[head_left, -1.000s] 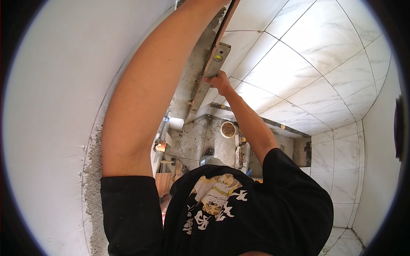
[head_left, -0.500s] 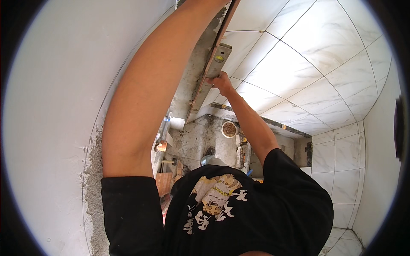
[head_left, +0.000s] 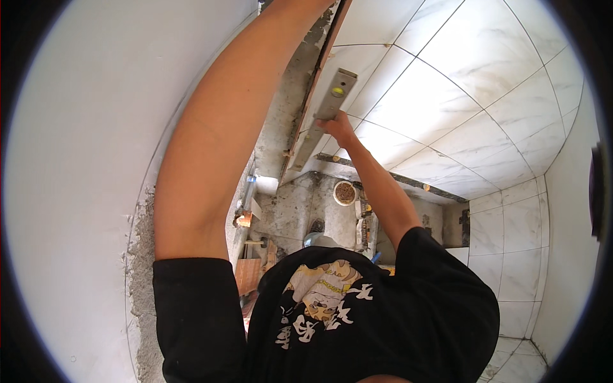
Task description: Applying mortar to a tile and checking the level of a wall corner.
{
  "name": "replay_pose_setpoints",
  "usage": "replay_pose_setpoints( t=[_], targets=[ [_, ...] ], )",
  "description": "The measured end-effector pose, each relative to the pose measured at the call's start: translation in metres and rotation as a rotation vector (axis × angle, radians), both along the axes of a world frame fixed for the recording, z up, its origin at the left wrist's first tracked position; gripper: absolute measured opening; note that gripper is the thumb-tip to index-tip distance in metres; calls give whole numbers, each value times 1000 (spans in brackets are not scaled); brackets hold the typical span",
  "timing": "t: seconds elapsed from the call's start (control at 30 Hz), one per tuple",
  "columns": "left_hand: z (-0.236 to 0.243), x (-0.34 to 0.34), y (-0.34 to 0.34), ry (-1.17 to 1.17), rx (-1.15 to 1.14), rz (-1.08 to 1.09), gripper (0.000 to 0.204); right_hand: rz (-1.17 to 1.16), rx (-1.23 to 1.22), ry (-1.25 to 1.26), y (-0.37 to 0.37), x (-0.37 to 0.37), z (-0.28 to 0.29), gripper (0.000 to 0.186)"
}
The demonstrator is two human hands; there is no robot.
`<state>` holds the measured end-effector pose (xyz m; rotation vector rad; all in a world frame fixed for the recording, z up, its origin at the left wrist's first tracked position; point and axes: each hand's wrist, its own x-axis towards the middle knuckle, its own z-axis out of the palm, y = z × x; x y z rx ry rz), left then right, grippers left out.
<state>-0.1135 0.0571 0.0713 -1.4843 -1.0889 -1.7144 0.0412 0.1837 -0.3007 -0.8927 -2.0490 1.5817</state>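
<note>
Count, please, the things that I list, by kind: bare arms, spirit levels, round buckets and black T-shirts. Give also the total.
Bare arms: 2 (left arm, right arm)
Spirit level: 1, in the right hand
Round bucket: 1, with brown contents
Black T-shirt: 1
Total: 5
</note>
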Motion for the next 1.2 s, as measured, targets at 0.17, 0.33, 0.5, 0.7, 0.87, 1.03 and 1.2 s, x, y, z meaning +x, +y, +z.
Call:
replay_pose_setpoints(
  t=[0.17, 0.33, 0.5, 0.7, 0.87, 1.03, 1.2],
  targets=[
    [-7, -15, 4, 18, 42, -32, 36, 26, 110, 131, 13, 80, 30, 32],
    [-4, -4, -2, 16, 41, -37, 36, -225, 231, 431, 4, 169, 179, 55],
    [-4, -14, 13, 54, 133, -41, 33, -587, 487, 213, -14, 190, 118, 67],
    [-3, -9, 17, 66, 158, -20, 28, -331, 296, -2, -34, 183, 131, 37],
    [-6, -8, -1, 9, -10, 76, 31, -137, 202, 148, -14, 147, 75, 28],
    [-2, -7, 2, 13, -16, 54, 34, -200, 446, -18, 9, 94, 12, 37],
    [0, -2, -1, 26, -21, 56, 35, -171, 399, -58, -5, 40, 12, 39]
  ],
)
